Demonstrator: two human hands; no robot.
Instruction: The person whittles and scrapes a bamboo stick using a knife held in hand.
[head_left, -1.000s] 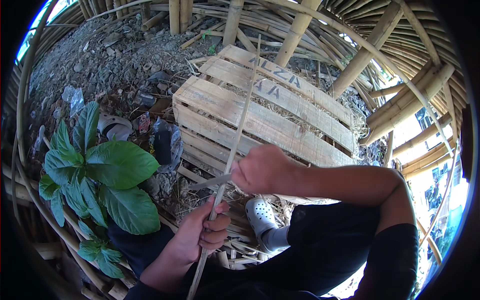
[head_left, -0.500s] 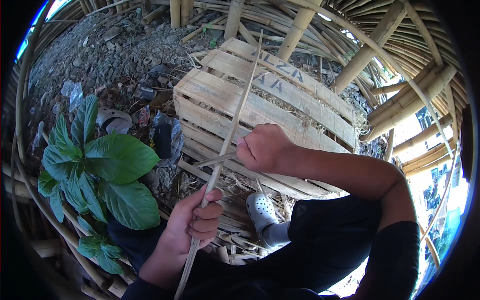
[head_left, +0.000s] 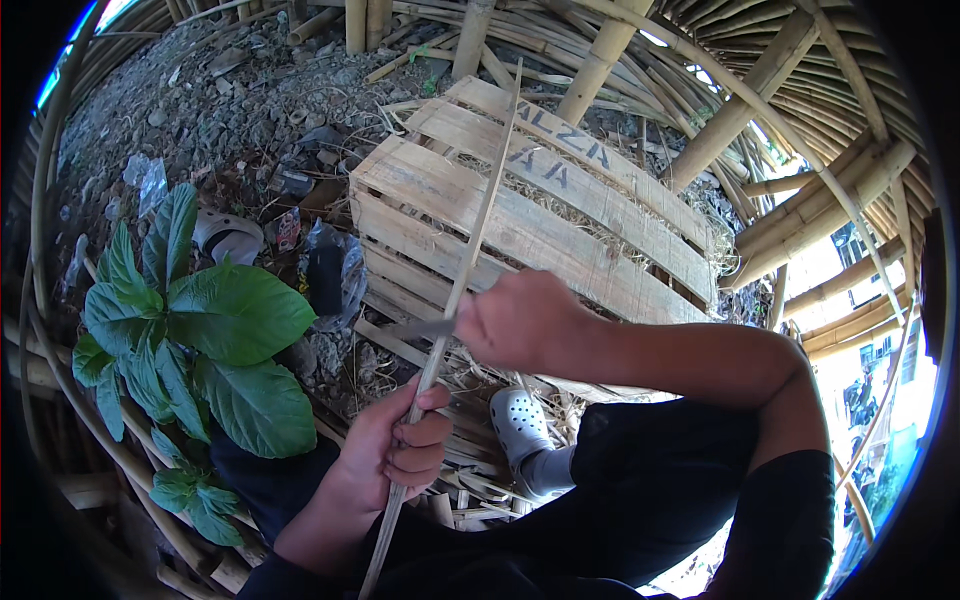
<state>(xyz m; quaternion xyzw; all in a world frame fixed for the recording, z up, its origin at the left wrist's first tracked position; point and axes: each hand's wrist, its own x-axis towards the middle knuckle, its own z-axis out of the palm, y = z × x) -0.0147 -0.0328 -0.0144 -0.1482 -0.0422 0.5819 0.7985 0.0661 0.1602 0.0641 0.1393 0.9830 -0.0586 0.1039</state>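
Note:
A long, thin bamboo strip [head_left: 480, 222] runs slantwise up across the view, its tapered far end over the slatted crate. My left hand [head_left: 405, 455] is closed around its lower part, fingers wrapped and thumb on top. Just above that grip, my right hand [head_left: 525, 322] is closed on a knife [head_left: 420, 330] whose handle is hidden in the fist. The blade points left and crosses the strip, seemingly touching it; motion blurs it a little.
A wooden slatted crate [head_left: 430, 185] stands in front of me. A leafy green plant [head_left: 240, 315] grows at left. Beyond lie rubble and plastic litter [head_left: 338, 270]. Bamboo poles [head_left: 602, 65] rise at the back and right. My foot in a pale clog [head_left: 522, 425] is below the crate.
My right hand and the knife have come down slightly along the strip, toward my left hand. The left hand has hardly moved.

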